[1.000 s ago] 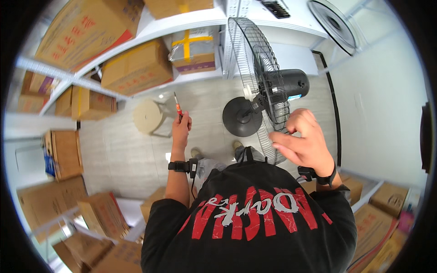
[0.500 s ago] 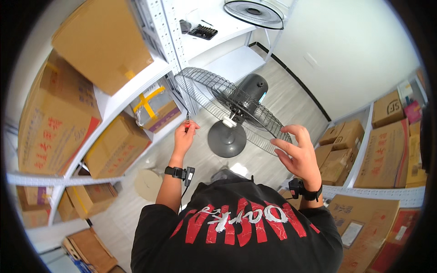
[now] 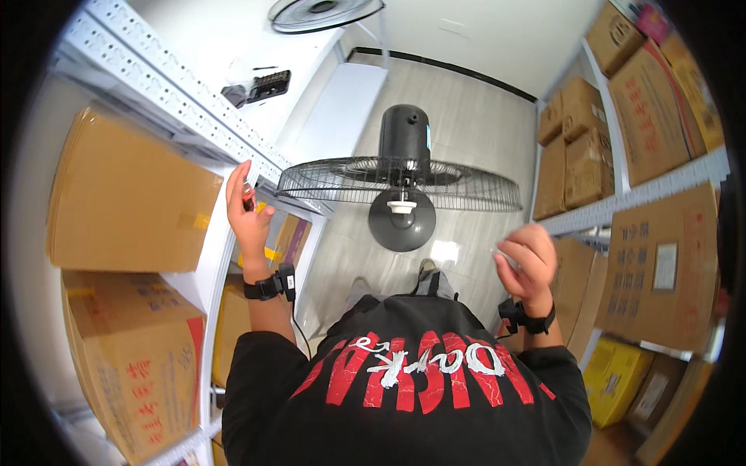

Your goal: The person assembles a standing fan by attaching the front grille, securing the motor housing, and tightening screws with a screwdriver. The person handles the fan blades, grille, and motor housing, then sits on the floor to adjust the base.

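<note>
A black fan stands before me, its motor housing (image 3: 405,133) behind a wide wire rear grille (image 3: 474,186) and its round base (image 3: 402,229) on the floor. On the shaft at the grille's centre sits a white plastic piece (image 3: 401,207). My left hand (image 3: 249,221), raised by the grille's left edge, is closed around a small red-handled screwdriver (image 3: 249,197), mostly hidden by the fingers. To the right of the grille and apart from it hovers my right hand (image 3: 531,262), slightly blurred. Its fingers are loosely curled with the thumb apart, and I see nothing held in them.
A white shelf to the left carries a dark tool-bit case (image 3: 270,85) and a round wire grille (image 3: 315,15). Large cardboard boxes (image 3: 128,198) fill the left rack. More boxes (image 3: 660,264) line the right rack close to my right arm.
My right hand has come off the grille and its fingers have curled. The left hand has risen with the screwdriver. The grille now faces me squarely, and the view has shifted.
</note>
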### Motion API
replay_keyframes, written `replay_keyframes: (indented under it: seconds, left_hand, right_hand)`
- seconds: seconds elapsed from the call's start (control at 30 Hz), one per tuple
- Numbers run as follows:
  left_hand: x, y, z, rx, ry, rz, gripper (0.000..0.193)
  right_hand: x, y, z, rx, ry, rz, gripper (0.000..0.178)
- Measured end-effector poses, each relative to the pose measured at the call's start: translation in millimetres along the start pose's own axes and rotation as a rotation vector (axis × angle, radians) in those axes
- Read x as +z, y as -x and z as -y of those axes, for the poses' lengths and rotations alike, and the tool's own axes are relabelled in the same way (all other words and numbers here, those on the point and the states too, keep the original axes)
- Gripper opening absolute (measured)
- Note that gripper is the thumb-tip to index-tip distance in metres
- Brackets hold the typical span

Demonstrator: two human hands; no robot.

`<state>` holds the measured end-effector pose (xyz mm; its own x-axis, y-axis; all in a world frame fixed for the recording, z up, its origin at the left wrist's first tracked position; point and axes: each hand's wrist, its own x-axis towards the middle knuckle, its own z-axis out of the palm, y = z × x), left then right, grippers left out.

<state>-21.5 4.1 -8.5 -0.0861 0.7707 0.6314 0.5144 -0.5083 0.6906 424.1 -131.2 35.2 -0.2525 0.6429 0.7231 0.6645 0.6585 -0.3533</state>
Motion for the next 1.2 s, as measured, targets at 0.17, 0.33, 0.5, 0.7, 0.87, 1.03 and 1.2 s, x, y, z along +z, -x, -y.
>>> replay_keyframes:
  seconds: [0.17,0.33,0.5,0.7,0.87,1.03,1.2]
  left_hand:
    - [-1.9,-31.9,6.9,0.231,-0.007,0.407,0.102]
    - [1.5,-36.5,-0.7,0.228,-0.044,0.54,0.087]
    - [18.1,-32.8,15.0,0.12,0.074,0.451,0.037]
    - [22.2,-35.1,26.2,0.138,0.165,0.416,0.027]
    - [21.2,-33.1,25.6,0.121,0.208,0.419,0.028]
    - [23.6,-32.9,26.8,0.123,0.195,0.412,0.028]
    - [20.7,-33.2,25.8,0.104,0.171,0.459,0.03]
  right_hand:
    - [122.4,27.5,6.8,0.746,-0.158,0.151,0.04]
    - [206.8,3.9,-1.5,1.091,-0.086,0.259,0.074]
    - [244.0,6.9,-13.4,1.256,-0.07,0.098,0.067]
    - [247.1,24.3,-15.8,1.35,-0.717,-0.026,0.051]
    - [243.1,43.1,-17.5,1.377,-1.253,-0.084,0.058]
    - [238.7,47.0,-12.0,1.363,-0.768,-0.325,0.049]
    - [248.5,16.8,0.6,1.09,0.02,-0.124,0.052]
